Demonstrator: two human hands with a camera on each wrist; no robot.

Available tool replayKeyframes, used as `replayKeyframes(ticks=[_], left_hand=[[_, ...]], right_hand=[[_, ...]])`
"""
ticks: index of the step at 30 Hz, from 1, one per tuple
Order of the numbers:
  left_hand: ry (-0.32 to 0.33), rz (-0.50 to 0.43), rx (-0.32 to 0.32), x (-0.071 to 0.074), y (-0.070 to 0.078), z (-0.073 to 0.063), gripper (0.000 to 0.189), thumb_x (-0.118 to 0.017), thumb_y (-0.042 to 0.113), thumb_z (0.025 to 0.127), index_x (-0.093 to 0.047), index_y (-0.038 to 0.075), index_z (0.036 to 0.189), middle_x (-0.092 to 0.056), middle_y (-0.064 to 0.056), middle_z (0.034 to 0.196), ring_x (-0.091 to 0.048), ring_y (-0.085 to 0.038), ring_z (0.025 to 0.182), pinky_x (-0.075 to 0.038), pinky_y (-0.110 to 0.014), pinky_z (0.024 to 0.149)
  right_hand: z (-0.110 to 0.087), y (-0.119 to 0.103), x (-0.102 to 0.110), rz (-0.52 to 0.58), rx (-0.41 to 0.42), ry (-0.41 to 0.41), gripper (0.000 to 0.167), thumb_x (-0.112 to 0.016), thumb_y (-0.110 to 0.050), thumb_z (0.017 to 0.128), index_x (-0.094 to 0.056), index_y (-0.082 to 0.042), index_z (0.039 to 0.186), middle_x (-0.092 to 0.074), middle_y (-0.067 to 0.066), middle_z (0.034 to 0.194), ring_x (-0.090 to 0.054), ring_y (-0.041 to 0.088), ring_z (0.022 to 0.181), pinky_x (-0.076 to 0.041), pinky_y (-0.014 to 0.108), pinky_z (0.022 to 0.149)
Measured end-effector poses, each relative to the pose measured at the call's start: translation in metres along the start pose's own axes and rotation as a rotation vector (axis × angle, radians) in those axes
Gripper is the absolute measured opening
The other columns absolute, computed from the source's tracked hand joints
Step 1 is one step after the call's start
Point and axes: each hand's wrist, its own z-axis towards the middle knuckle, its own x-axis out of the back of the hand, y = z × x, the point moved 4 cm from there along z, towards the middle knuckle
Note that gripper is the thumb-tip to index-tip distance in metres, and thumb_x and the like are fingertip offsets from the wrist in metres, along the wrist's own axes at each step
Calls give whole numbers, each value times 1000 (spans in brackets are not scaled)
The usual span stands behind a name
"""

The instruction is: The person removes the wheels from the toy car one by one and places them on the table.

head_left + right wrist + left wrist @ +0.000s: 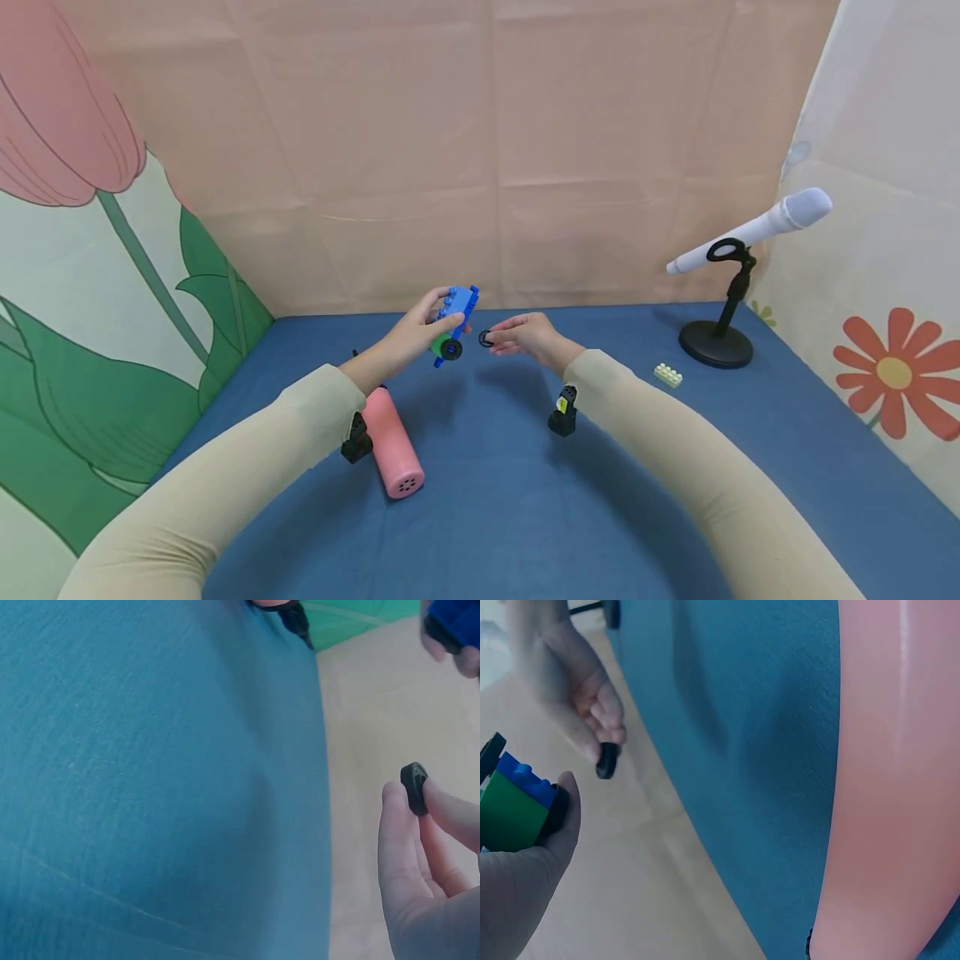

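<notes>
1. Up above the blue cloth tabletop (487, 500), the left hand (417, 333) grips a blue and green toy-brick car (454, 325).
2. Just beside it, the right hand (528, 333) pinches a small black plastic wheel (486, 338) in its fingers (397, 847).
3. Below lies a pink cylinder (393, 454).

Head view: high, looking forward and down over both sleeves across the blue table (480, 517), both hands near centre. Left wrist view: very close, beside the pink cylinder (892, 787), facing the small black wheel (606, 760) at 10 o'clock. Right wrist view: very close, same wheel (415, 787) at 3 o'clock. All three views share the wheel (486, 338).
</notes>
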Motion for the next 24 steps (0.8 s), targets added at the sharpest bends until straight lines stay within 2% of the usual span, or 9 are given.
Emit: replayKeyframes(ticks=[4,6,15,24], left_hand=[[1,-8,-1,-1,-1,1,63,-50,37,101,-18,22,153,-58,-22,130,-53,-34,125,-36,-54,107],[2,-7,-3,-1,-2,1,63,-51,37,101,-18,22,153,-58,-22,130,-53,-34,125,-36,-54,107],[12,8,-10,-4,-1,2,63,-50,37,101,-18,23,153,-61,-16,127,-53,-32,125,-37,-53,107],[4,-1,-14,-7,0,4,62,-51,37,101,-20,23,152,-60,-17,128,-54,-31,125,-37,-52,108]], right_hand=[[6,8,-4,12,-30,27,26,-74,-7,85,-70,3,108,-74,15,97,-74,23,80,-50,45,95],[7,12,-7,0,-46,30,26,-73,-7,85,-70,3,109,-74,17,98,-74,23,78,-48,47,97],[0,34,-24,-149,-123,-59,19,-73,-6,85,-72,3,102,-75,12,91,-71,17,68,-56,40,85],[-5,44,-30,-198,-132,-94,15,-72,-5,85,-73,3,99,-75,12,89,-71,18,68,-58,34,73]])
